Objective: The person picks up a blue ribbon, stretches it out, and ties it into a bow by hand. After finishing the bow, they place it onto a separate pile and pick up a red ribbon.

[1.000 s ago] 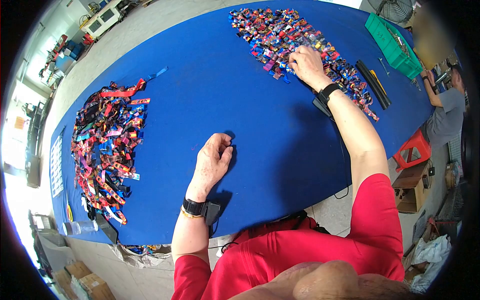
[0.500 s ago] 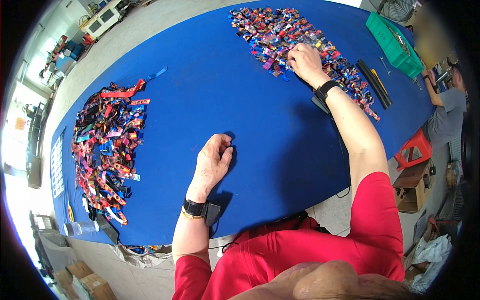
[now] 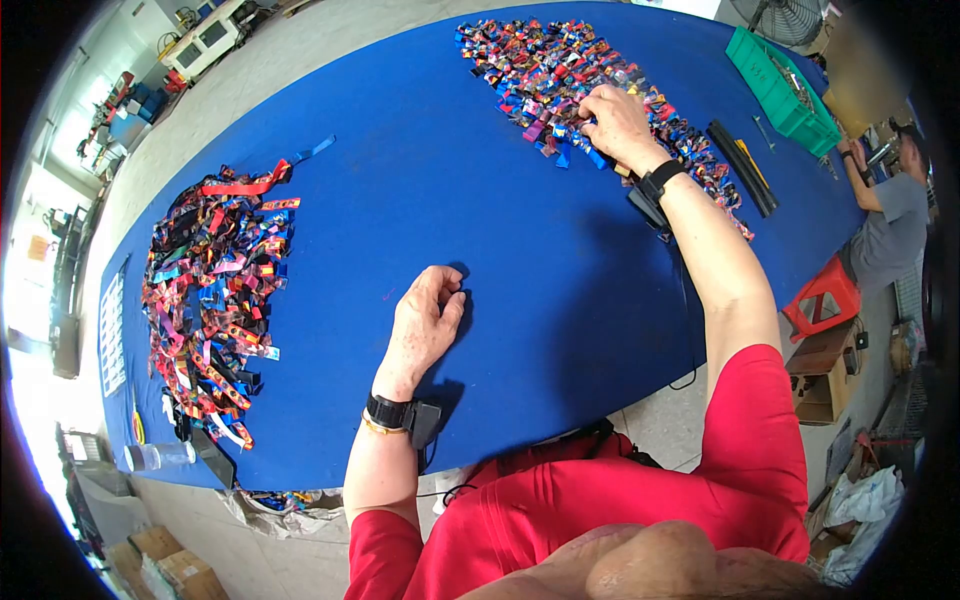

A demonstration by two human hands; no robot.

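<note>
A blue-covered table (image 3: 400, 190) fills the middle of the view. My left hand (image 3: 428, 318) rests on it, fingers curled with thumb near the fingertips; what it holds, if anything, is not visible. My right hand (image 3: 615, 122) is at the near edge of a wide pile of small looped ribbon pieces (image 3: 545, 75), red, blue and multicoloured. Its fingers are bent down and pressed together, and what lies between them is too small to tell. At the left lies a heap of longer patterned ribbon strips (image 3: 215, 290), away from both hands.
A green bin (image 3: 780, 95) and dark rods (image 3: 742, 168) lie at the right. A co-worker in a grey shirt (image 3: 900, 215) sits beyond, near a red stool (image 3: 825, 300). A clear jar (image 3: 160, 457) and a dark flat object (image 3: 213, 458) lie at the lower left.
My right hand has shifted slightly right and down along the pile's edge. Some looped pieces beside it have spread toward me. My left hand has not visibly moved.
</note>
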